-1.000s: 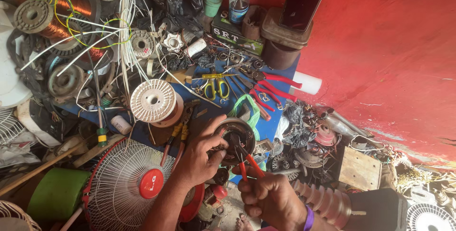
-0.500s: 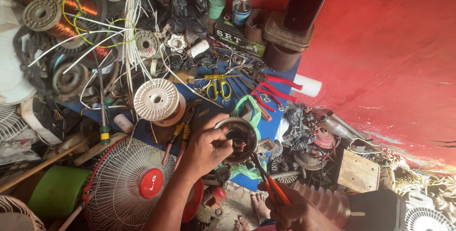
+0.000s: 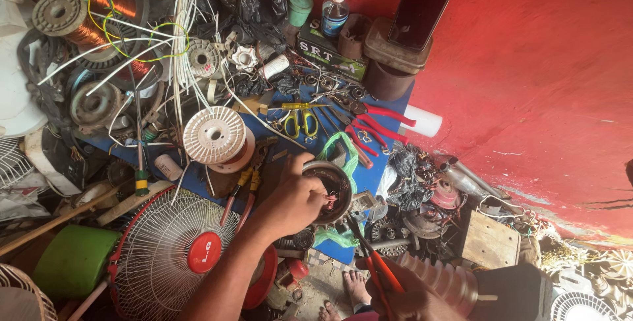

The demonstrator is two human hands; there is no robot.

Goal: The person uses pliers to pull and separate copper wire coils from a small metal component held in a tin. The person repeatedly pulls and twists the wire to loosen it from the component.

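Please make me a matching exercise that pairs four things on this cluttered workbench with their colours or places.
Things:
1. scissors
2. empty wire spool
3. fan grille
4. plastic bottle

Descriptions:
A. white wire mesh with a red centre cap, at the bottom left
B. yellow-green handles, lying on the blue surface
C. white cap, standing at the top near the red wall
D. pale round flange, left of the scissors

Pairs: 1-B, 2-D, 3-A, 4-C

Red floor, cluttered repair spot

A red-painted concrete floor, scuffed and cracked, spreads in daylight beside a blue mat.
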